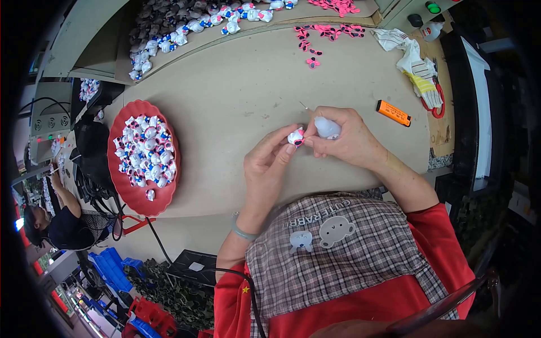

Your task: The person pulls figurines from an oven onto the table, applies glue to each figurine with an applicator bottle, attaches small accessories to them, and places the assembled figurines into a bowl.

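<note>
Red tray (133, 194) of small figurines (145, 151), hands pinching one

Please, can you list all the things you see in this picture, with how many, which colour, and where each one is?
Toy: one, white with pink, between both hands' fingertips.
Bottle: one, pale grey, in right hand.
Tray: one, red, table left, full of white toys.
Toy heap: many, white and blue, far shelf.
Pink pieces: many, table's far edge.
Lighter: one, orange, right of hands.
Gloves: white and yellow, far right.
Table: one, beige.
Co-worker: one, dark top, far left.
Left hand: holds toy.
Right hand: holds bottle, touches toy.
</note>
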`<state>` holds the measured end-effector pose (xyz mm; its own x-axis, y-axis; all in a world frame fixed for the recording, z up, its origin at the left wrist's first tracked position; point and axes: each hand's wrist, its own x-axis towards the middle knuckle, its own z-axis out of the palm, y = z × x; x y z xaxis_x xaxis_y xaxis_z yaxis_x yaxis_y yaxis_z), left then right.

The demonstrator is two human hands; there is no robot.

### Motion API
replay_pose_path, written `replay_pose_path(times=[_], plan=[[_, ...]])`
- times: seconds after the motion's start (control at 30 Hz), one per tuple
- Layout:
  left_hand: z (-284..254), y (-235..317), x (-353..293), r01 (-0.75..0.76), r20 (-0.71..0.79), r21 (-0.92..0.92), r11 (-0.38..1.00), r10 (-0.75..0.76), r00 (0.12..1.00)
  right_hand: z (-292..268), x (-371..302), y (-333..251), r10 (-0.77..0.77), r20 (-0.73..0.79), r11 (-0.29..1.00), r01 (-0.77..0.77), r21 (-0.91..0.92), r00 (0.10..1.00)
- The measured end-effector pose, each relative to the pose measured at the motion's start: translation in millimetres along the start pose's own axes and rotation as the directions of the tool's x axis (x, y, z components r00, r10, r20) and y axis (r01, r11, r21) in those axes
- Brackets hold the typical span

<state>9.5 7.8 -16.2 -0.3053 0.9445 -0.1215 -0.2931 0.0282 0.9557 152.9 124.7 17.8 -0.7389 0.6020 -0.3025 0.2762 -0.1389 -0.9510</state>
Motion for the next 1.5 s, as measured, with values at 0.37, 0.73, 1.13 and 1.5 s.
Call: replay_pose_path(times=[0.37,0.73,1.13,1.5], plan=[[7,0,2,-0.063,-0.045,0.035,0.997,0.065,0.997,13,-4,4,-0.087,-0.146,0.996,0.084,-0.026,0.985],[1,0,-1,-0.062,-0.060,0.021,0.998,0.063,0.996,15,-2,13,-0.087,-0.191,0.996,0.090,0.007,0.978],[0,5,-3,-0.008,-0.064,-0.055,0.998,0.004,0.998,19,-2,9,-0.215,-0.187,0.973,0.193,-0.131,0.959],[-13,10,8,0.140,0.071,-0.608,0.782,-0.121,0.990,3,2,2,-0.102,-0.241,0.985,0.132,0.113,0.965]])
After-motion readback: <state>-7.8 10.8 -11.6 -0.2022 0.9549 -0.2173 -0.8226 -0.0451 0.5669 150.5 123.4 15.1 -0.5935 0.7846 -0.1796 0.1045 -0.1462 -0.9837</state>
